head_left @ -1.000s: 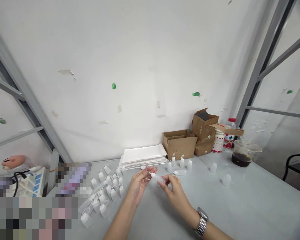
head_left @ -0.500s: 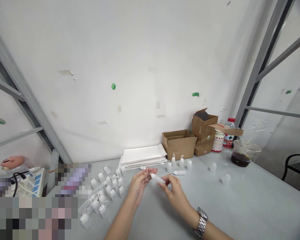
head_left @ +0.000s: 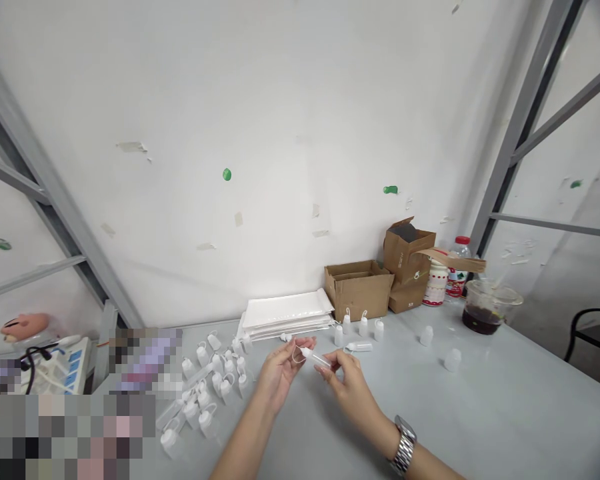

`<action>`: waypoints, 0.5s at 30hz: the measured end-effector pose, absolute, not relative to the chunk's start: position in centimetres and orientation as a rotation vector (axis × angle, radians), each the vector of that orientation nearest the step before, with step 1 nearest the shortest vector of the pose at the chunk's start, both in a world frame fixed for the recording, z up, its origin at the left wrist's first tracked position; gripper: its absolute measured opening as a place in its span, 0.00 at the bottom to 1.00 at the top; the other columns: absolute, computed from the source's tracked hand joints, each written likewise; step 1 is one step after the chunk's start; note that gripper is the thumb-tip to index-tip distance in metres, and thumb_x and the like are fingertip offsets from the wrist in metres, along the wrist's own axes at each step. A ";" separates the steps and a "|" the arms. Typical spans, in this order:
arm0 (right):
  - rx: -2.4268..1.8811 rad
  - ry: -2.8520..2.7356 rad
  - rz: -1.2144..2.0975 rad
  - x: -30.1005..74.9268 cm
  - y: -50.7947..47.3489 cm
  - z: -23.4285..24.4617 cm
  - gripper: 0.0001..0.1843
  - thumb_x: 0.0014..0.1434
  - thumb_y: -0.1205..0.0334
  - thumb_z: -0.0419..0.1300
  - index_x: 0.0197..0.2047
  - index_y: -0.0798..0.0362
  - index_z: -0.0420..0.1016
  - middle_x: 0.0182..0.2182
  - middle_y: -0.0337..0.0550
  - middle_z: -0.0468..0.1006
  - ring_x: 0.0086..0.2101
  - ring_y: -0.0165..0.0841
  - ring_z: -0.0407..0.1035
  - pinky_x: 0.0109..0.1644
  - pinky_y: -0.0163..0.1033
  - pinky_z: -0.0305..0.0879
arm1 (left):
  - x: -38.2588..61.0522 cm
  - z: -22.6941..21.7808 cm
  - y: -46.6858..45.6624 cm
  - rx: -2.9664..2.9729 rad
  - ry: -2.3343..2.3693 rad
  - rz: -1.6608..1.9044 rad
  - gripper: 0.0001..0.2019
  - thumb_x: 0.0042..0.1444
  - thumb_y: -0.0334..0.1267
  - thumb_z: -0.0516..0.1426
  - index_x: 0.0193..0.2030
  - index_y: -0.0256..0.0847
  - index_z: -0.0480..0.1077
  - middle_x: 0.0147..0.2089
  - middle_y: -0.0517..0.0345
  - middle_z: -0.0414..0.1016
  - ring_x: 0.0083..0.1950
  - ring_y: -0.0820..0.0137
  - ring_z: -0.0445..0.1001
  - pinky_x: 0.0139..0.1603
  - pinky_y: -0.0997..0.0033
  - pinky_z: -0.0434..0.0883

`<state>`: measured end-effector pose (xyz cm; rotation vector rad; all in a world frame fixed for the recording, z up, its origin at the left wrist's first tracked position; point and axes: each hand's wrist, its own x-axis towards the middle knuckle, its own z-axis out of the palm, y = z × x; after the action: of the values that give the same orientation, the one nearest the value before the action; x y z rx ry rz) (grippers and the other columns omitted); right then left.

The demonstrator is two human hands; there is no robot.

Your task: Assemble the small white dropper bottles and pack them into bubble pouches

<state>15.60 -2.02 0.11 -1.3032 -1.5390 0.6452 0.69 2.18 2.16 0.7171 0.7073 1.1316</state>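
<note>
Bottle [head_left: 317, 359], small, clear and white-topped, tilted between two hands over the grey bench [head_left: 420, 413], with its top towards the left and its base towards the right

Right hand [head_left: 349, 379] gripping the base end between thumb and fingertips; metal-banded watch [head_left: 403, 447] around the same wrist

Left hand [head_left: 275, 380] at the top end, palm partly turned up, thumb and fingers pinching a thin white loop [head_left: 297, 356] attached near the nozzle; exact finger contact too small to make out

Just behind the right fingers, clear bottle [head_left: 361, 347] lying on its side; past that, four looped bottles [head_left: 363, 327] standing upright near a cardboard box [head_left: 360, 298]; farther right, well apart from the hands, two whitish pieces [head_left: 453, 361] on the bare grey top

To the left of the left forearm, crowd of white-capped bottles [head_left: 207, 423], some standing, some leaning or lying, many with loops

Against the wall [head_left: 280, 100], stack of white envelopes [head_left: 287, 308] just left of the box; to the right of it, brown paper bag [head_left: 407, 270], dotted jar [head_left: 435, 287], red-capped bottle [head_left: 460, 250] and clear bowl [head_left: 490, 307] with dark liquid inside

At far left, power strip [head_left: 63, 370] beside a pixelated patch [head_left: 65, 437], contents hidden
</note>
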 end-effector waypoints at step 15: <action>-1.321 -1.591 0.593 15.8 -2.0 0.4 0.10 0.54 0.54 0.55 0.30 0.51 0.70 0.27 0.41 0.72 0.35 0.37 0.62 0.43 0.42 0.58 | 0.6 2.2 2.2 0.692 0.674 1.118 0.08 0.50 0.36 0.57 0.32 0.32 0.74 0.41 0.45 0.77 0.47 0.63 0.73 0.52 0.66 0.64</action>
<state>15.82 -2.05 0.44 -1.3207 -1.5914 0.5934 0.59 2.25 2.23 0.6917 0.6741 1.1185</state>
